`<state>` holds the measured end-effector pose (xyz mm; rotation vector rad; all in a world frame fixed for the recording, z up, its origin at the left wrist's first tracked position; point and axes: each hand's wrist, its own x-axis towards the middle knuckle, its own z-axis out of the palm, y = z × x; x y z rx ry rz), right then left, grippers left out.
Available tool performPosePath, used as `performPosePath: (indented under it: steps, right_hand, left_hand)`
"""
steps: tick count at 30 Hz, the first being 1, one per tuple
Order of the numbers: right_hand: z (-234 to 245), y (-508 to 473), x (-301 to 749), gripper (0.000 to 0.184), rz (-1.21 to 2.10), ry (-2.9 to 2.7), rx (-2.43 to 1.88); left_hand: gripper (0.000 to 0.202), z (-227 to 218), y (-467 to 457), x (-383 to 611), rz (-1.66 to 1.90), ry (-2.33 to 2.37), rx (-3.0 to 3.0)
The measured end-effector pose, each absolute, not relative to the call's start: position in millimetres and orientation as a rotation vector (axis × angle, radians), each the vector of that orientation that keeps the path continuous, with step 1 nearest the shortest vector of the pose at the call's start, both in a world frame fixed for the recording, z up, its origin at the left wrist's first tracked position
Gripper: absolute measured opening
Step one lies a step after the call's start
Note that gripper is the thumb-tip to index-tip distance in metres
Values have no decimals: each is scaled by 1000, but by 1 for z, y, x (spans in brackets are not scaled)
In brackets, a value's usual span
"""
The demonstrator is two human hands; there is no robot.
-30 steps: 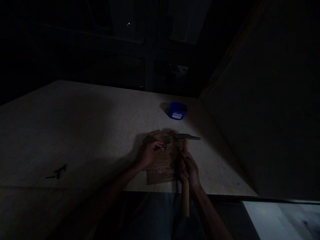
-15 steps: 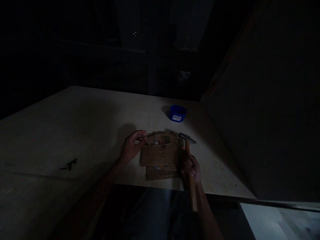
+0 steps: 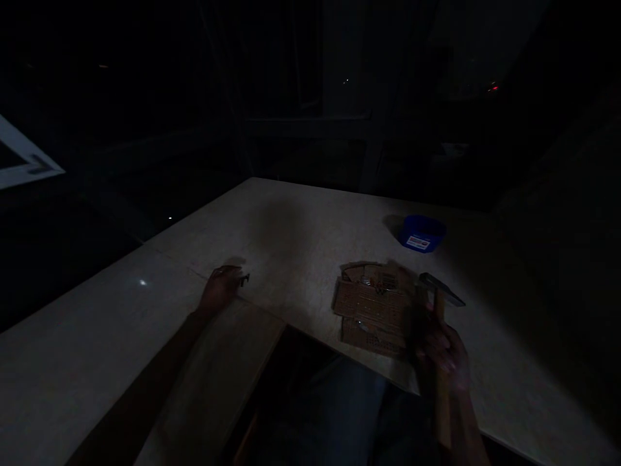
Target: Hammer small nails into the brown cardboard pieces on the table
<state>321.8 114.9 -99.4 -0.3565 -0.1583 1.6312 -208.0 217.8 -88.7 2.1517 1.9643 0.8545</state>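
Observation:
A hammer point(image 3: 440, 301) with a dark metal head and wooden handle is upright in my right hand point(image 3: 449, 353), whose fingers wrap the handle. Just left of it, stacked pieces of brown corrugated cardboard point(image 3: 371, 304) lie near the table's front edge, with small shiny bits on top. My left hand point(image 3: 220, 288) is out to the left over the table, fingers reaching down, bent and parted, around a few small dark pieces point(image 3: 245, 279). These look like nails or screws; the dim light hides their exact kind. Part of them lies behind the fingers.
A blue plastic tub point(image 3: 422, 234) with a white label stands behind the cardboard, towards the right. The pale table point(image 3: 320, 226) has a seam on the left and a cut-in front edge by my legs. Dark window frames rise behind it.
My left hand has left the cardboard and moved left to the small dark pieces. The view has turned left. My right hand still holds the hammer beside the cardboard.

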Motion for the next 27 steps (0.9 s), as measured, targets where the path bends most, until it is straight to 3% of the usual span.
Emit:
performPosePath:
  steps: [8,16,20,27]
  right_hand:
    - [-94,118,319,25,1650,-202,-515]
    - [-102,119,323,30,1646,-186,-476]
    - [-102,120,321,28,1643,-201,-482]
    - [-101,125,315,25,1636,-334,-530]
  left_hand:
    - [32,-99,213,-232,725,1957,2112]
    - [27,-89,208,-215,894,2011,1986]
    - [36,-76,212,-172,1121,1823,1847]
    - [37,-47,228,-37,1101,1279,1597]
